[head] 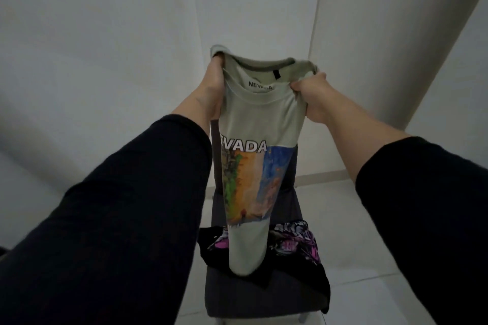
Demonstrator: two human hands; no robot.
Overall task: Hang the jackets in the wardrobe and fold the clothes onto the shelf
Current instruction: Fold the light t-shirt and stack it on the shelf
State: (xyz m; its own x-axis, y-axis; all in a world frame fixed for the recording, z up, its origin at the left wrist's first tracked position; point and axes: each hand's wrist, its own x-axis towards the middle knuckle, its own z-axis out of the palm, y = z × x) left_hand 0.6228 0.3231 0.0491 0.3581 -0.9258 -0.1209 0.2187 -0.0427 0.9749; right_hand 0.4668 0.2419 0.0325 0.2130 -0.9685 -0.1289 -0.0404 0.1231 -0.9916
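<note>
Hands point(264, 92) hold T-shirt point(260, 119) above chair point(253, 295).

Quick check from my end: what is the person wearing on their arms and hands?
Both arms wear dark, near-black long sleeves, pushed up so the forearms are bare. The left hand and right hand are bare: no gloves, and no rings, watch or markings visible on them from this view.

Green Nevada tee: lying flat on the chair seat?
No. Both hands, left hand and right hand, hold the green tee up by its shoulders, hanging above the black printed garment on the chair.
</note>
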